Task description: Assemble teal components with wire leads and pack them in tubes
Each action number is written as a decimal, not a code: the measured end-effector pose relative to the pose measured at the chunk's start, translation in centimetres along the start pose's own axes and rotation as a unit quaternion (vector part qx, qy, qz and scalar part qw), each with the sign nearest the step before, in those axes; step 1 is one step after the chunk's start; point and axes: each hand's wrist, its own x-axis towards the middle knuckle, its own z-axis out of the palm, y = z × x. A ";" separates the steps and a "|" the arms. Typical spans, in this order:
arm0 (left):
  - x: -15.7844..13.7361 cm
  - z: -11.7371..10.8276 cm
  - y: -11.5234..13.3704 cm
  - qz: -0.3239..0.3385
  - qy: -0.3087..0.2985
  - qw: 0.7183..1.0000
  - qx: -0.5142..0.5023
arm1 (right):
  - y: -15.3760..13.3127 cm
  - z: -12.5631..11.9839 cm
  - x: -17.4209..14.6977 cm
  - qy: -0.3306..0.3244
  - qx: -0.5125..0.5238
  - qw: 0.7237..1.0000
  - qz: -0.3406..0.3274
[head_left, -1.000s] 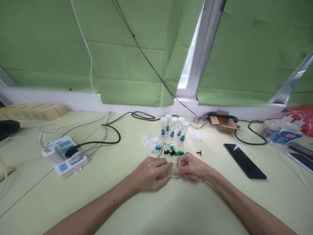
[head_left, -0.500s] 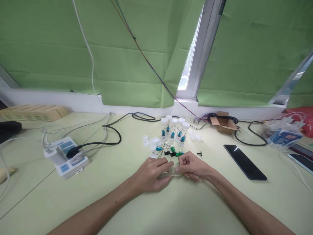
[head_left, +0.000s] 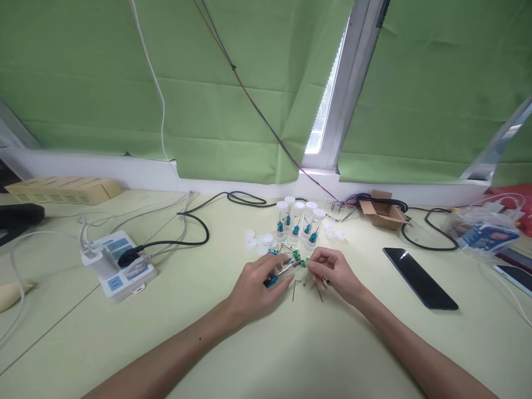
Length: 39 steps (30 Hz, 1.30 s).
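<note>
My left hand (head_left: 260,285) curves its thumb and fingers around a clear tube (head_left: 286,268), partly hidden and blurred. A small blue metal part (head_left: 271,281) shows inside its grasp. The fingers of my right hand (head_left: 334,271) are pinched together at a small green metal part (head_left: 303,264). Two thin L-shaped hex keys lie between and under the hands, one hex key (head_left: 295,290) nearer the left. Just beyond the fingertips is a cluster of more green, blue and dark small parts and hex keys (head_left: 290,247). Several upright clear tubes (head_left: 294,235) with white caps hold blue parts.
Loose white caps (head_left: 266,240) lie left of the tubes, others (head_left: 334,233) to the right. A black phone (head_left: 419,280) lies right of my right hand. Farther out are a power strip (head_left: 120,266) with cables, a small open cardboard box (head_left: 384,213) and a plastic bag (head_left: 484,230).
The hands held a clear tube between them; now they are farther apart. Hex keys now lie between them on the table. My right hand has moved to the green part.
</note>
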 end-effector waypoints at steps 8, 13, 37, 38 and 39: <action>0.5 0.1 0.2 -0.106 0.054 0.991 -0.060 | 0.5 0.5 0.0 0.117 -0.269 0.950 -0.103; 0.7 -0.1 0.6 -0.130 0.065 0.984 -0.102 | 0.2 0.6 -0.2 0.070 -0.302 0.942 -0.126; 0.1 0.1 -0.1 0.004 0.013 1.000 -0.005 | 0.3 1.4 -0.7 -0.061 -0.383 0.918 -0.085; 0.0 0.1 -0.1 0.003 0.008 1.000 0.000 | 0.4 1.4 -0.7 -0.061 -0.382 0.918 -0.086; 0.0 0.1 -0.1 0.003 0.003 1.000 0.004 | 0.5 1.4 -0.7 -0.060 -0.381 0.919 -0.086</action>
